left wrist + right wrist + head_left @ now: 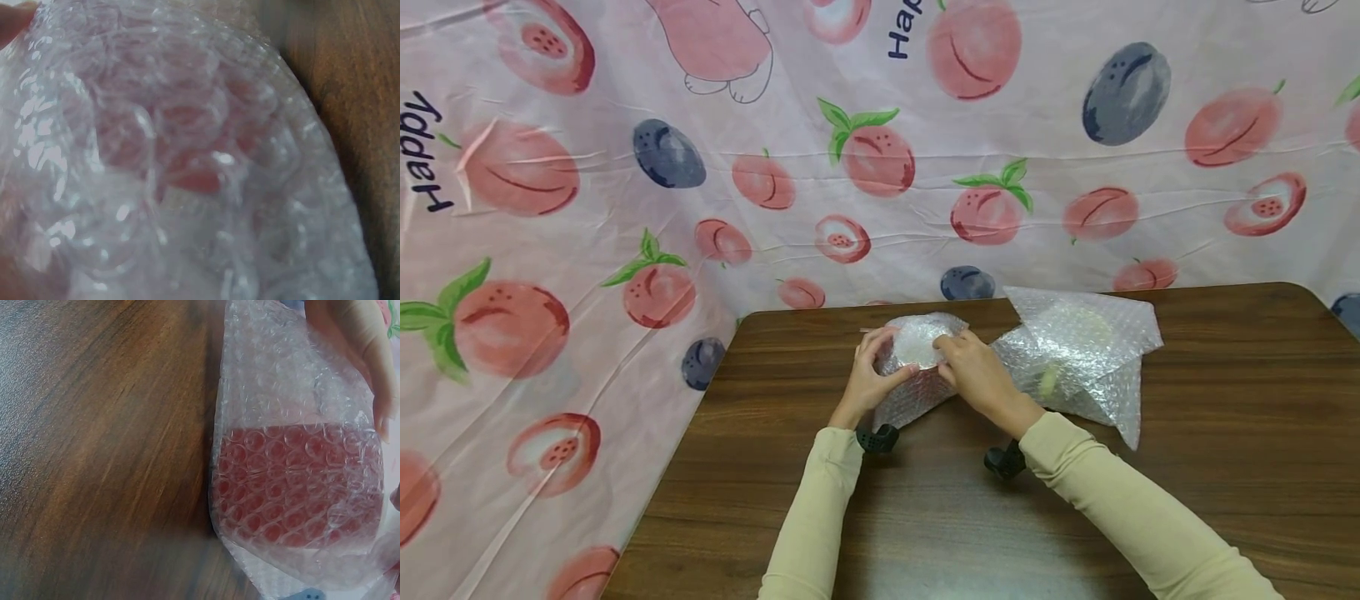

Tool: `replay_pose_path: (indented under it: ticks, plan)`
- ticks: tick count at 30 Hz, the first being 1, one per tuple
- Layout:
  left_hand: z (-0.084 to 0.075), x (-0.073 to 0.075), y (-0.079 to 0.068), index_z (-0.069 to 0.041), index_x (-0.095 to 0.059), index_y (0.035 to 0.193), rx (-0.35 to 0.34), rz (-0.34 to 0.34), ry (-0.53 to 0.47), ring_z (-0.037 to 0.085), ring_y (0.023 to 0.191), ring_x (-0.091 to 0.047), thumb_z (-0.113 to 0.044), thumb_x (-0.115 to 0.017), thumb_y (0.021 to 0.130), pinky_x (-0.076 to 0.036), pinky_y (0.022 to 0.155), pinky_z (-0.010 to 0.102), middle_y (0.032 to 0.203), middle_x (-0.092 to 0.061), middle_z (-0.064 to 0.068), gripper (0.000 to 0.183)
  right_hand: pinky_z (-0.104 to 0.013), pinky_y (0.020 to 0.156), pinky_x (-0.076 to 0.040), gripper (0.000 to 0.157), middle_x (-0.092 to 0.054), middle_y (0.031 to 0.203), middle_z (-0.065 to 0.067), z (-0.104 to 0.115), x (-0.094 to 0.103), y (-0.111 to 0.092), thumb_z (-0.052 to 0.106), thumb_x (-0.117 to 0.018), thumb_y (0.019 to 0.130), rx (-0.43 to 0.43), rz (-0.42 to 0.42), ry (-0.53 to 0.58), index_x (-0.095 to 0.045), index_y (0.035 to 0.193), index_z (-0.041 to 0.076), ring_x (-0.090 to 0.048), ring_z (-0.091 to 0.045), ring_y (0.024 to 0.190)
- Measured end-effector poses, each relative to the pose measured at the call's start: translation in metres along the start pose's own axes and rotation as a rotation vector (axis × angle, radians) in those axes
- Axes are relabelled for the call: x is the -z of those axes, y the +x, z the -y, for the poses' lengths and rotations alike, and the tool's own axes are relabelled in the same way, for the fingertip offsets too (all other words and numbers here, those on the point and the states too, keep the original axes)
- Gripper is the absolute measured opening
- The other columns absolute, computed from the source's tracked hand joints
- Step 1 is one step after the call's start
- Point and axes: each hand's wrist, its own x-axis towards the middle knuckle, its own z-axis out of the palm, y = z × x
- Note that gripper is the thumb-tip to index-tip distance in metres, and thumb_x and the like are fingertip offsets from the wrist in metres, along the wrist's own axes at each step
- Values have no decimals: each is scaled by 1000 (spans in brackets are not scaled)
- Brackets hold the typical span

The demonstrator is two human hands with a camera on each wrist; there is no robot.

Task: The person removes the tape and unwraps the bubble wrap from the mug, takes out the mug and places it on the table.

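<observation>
Apparently to steady the wrap (917, 343), the left hand (872, 375) grips one side while the right hand (979, 373) pinches the other; inside, something red (294, 487) sits cushioned.

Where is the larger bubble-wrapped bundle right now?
In the head view, the larger bundle lies toward the far edge of the table, just right of the right hand and the smaller bundle.

It looks like a curtained-off corner, the kind of room unclear: a creased peach-print sheet (925, 225) hangs behind and left of the wood-grain table (940, 500).
</observation>
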Motion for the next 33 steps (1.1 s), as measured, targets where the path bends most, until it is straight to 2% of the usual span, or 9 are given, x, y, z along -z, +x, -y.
replay_pose_path:
  ticks: [5,7,12,14,21,26,33]
  plan:
    - [-24,5,-3,7,-47,121,6,14,-29,34,111,-31,-6,-72,70,-33,87,49,126,-38,19,58,-32,62,-46,22,-64,85,-10,-2,0,1,1,-65,75,-17,-21,41,-60,97,1,-55,-23,76]
    - [-26,5,-3,7,-47,120,18,17,-34,35,112,-31,-3,-72,70,-31,87,52,127,-38,20,57,-33,62,-47,22,-64,86,-11,-3,0,1,-1,-65,74,-20,-37,59,-61,96,0,-56,-24,76]
    - [-6,3,2,-3,-51,120,19,15,24,25,110,-33,-14,-74,71,-35,85,43,127,-39,11,55,-35,67,-47,22,-62,87,-12,-5,0,1,-3,-64,73,-24,-67,92,-61,94,-1,-57,-26,79]
    - [-3,2,2,-5,-52,119,8,7,26,23,108,-34,-16,-74,70,-35,84,40,125,-40,9,54,-35,67,-47,21,-62,88,-13,-5,-1,1,-4,-63,73,-20,-82,99,-60,94,-2,-57,-26,80]
    - [0,1,1,-6,-52,119,-6,5,13,23,108,-32,-16,-75,70,-34,84,38,126,-40,8,55,-32,60,-48,18,-55,89,-13,-5,-1,-2,-2,-64,75,-32,-145,147,-60,93,-2,-57,-23,71]
    - [0,1,1,-7,-52,120,9,13,18,22,110,-31,-15,-74,70,-33,87,39,126,-39,7,55,-33,61,-47,15,-55,85,-11,-6,0,-2,0,-65,75,-49,-160,198,-59,89,-1,-56,-22,70]
    - [-2,2,1,-8,-51,120,14,26,27,23,113,-30,-16,-74,70,-32,90,40,127,-38,7,56,-33,60,-46,14,-57,84,-11,-7,1,0,0,-65,76,-71,-167,214,-58,88,-1,-55,-21,68]
